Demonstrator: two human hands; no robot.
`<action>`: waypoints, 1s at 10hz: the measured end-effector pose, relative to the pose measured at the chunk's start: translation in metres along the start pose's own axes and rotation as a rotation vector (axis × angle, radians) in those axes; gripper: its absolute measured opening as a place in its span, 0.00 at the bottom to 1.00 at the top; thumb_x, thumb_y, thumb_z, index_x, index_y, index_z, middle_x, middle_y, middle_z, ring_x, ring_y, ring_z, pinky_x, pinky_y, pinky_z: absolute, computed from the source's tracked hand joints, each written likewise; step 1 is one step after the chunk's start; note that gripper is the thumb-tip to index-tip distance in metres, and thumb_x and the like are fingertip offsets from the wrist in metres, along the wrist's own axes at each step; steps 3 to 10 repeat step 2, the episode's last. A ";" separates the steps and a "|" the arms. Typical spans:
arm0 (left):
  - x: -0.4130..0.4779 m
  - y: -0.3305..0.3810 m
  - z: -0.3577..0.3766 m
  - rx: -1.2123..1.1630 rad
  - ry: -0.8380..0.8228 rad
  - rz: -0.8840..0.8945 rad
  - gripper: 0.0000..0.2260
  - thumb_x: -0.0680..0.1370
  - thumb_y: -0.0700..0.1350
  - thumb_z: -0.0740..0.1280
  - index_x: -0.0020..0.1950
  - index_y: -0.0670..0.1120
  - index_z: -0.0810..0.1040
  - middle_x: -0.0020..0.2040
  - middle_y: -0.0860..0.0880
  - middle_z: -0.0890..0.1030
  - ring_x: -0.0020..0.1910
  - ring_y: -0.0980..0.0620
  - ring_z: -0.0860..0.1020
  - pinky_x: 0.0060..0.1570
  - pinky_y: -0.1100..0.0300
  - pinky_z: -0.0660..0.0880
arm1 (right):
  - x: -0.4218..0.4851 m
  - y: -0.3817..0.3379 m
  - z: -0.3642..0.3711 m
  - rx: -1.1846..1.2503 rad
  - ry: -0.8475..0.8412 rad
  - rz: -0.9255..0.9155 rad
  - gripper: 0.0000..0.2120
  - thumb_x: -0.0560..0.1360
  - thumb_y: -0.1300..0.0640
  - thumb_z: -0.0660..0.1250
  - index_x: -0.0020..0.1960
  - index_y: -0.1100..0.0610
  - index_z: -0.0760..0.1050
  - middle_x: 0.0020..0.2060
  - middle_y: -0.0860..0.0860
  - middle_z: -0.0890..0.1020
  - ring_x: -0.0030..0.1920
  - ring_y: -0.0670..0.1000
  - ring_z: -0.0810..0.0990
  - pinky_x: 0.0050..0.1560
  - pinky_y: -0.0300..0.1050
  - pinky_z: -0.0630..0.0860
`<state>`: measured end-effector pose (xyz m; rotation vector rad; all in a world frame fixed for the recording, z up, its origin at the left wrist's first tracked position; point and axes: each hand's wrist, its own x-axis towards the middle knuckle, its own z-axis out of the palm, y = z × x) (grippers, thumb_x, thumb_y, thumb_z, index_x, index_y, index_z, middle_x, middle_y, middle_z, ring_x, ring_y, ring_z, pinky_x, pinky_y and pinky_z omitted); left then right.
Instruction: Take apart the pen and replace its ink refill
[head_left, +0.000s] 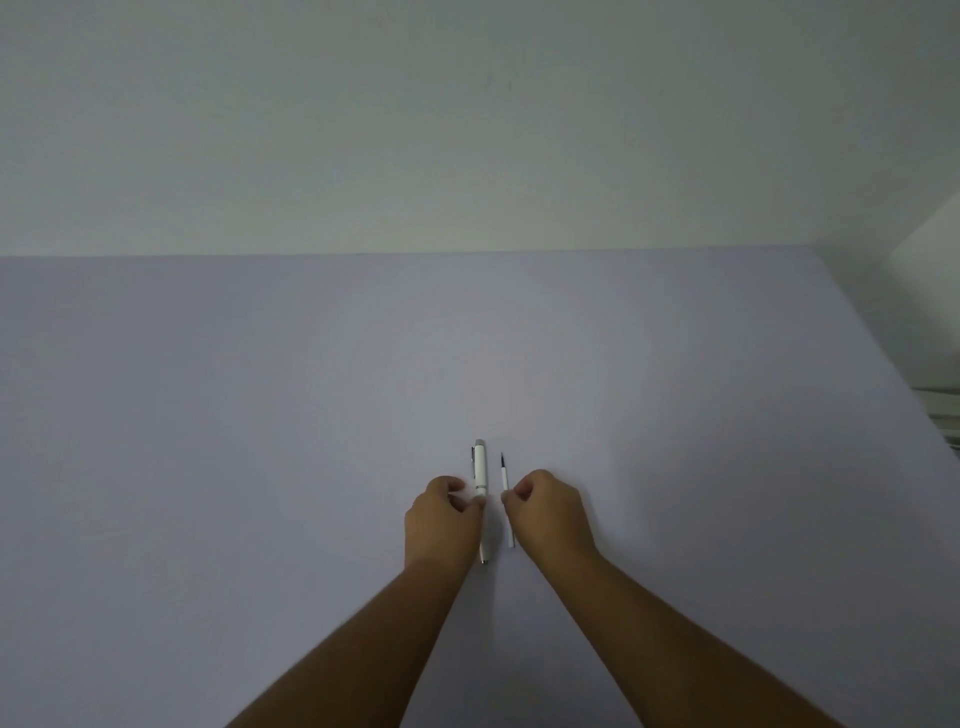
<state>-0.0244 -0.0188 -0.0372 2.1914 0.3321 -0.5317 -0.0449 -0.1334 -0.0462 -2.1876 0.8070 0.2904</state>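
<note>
A white pen (481, 470) with a silver clip lies lengthwise on the pale table (260, 441), cap end pointing away from me. My left hand (441, 522) rests on its left side with thumb and fingertips pinching the pen's middle. Just to the right lies a thin white ink refill (505, 480) with a dark tip pointing away. My right hand (550, 512) pinches the refill at its middle. Both items touch the table, and their near halves are partly hidden by my hands.
A plain wall (467, 130) rises behind the table's far edge. The table's right edge runs diagonally down the right side, with a pale object (930, 249) and some striped thing (948, 410) beyond it.
</note>
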 end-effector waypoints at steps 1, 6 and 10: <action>0.002 0.006 -0.008 -0.035 0.070 0.051 0.21 0.78 0.49 0.63 0.71 0.48 0.67 0.66 0.45 0.74 0.64 0.45 0.73 0.64 0.49 0.73 | 0.001 -0.009 -0.011 -0.041 0.058 -0.052 0.12 0.77 0.49 0.61 0.51 0.57 0.75 0.48 0.54 0.82 0.47 0.54 0.80 0.43 0.44 0.74; 0.003 0.025 -0.024 -0.056 0.111 0.123 0.27 0.79 0.54 0.59 0.77 0.51 0.56 0.75 0.46 0.64 0.75 0.43 0.59 0.72 0.44 0.61 | 0.005 -0.026 -0.026 -0.056 0.166 -0.119 0.17 0.78 0.45 0.58 0.55 0.56 0.75 0.51 0.54 0.82 0.52 0.55 0.79 0.50 0.49 0.78; 0.003 0.025 -0.024 -0.056 0.111 0.123 0.27 0.79 0.54 0.59 0.77 0.51 0.56 0.75 0.46 0.64 0.75 0.43 0.59 0.72 0.44 0.61 | 0.005 -0.026 -0.026 -0.056 0.166 -0.119 0.17 0.78 0.45 0.58 0.55 0.56 0.75 0.51 0.54 0.82 0.52 0.55 0.79 0.50 0.49 0.78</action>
